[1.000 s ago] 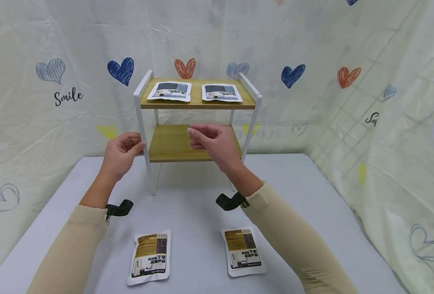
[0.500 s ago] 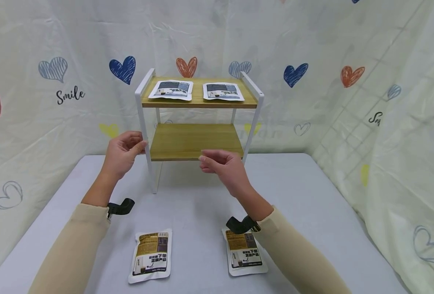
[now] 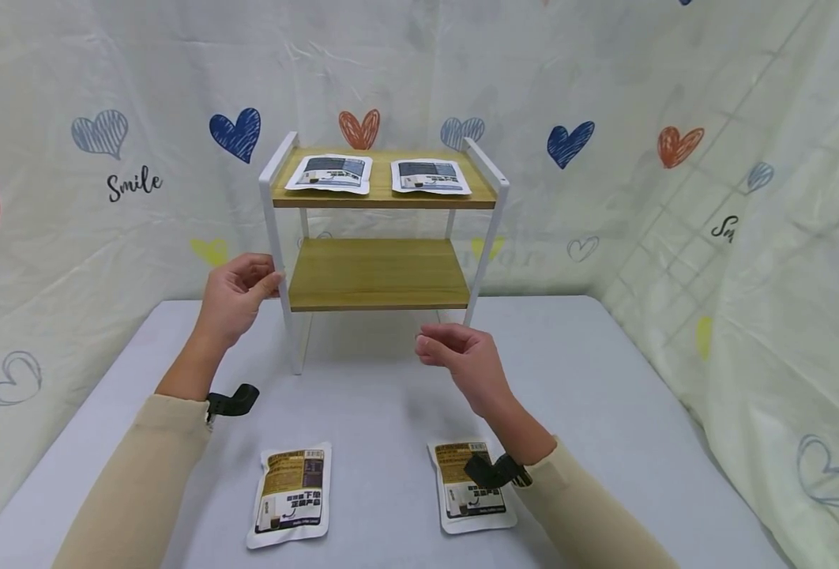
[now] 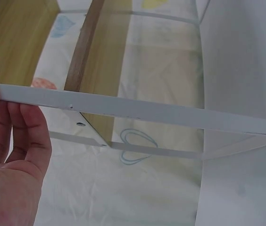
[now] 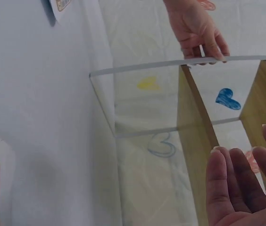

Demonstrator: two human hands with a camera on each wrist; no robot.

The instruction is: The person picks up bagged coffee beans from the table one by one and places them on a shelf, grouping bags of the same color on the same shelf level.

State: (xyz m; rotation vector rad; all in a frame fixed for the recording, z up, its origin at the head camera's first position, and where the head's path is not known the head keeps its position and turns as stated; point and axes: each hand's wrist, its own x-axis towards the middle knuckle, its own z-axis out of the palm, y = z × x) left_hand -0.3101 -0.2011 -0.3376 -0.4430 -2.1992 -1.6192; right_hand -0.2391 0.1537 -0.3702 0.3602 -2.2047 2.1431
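Note:
A small two-tier shelf rack (image 3: 380,273) with white metal legs and wooden boards stands at the back of the table. My left hand (image 3: 238,296) pinches its left front leg (image 4: 123,109) between thumb and fingers. Two white pouches with blue-grey print, a left one (image 3: 329,174) and a right one (image 3: 430,177), lie side by side on the top board. My right hand (image 3: 465,359) hovers in front of the rack's lower right, fingers loosely bent and holding nothing. In the right wrist view, its fingers (image 5: 218,181) overlap the lower board's edge.
Two pouches with brown and white print, a left one (image 3: 290,498) and a right one (image 3: 455,494), lie on the white table (image 3: 377,442) nearer me. The right wrist's camera overlaps the right pouch. A heart-printed curtain (image 3: 547,71) hangs behind and at the right.
My right hand has drawn back from in front of the lower board, moving down, right and toward me. My left hand has stayed on the rack's leg.

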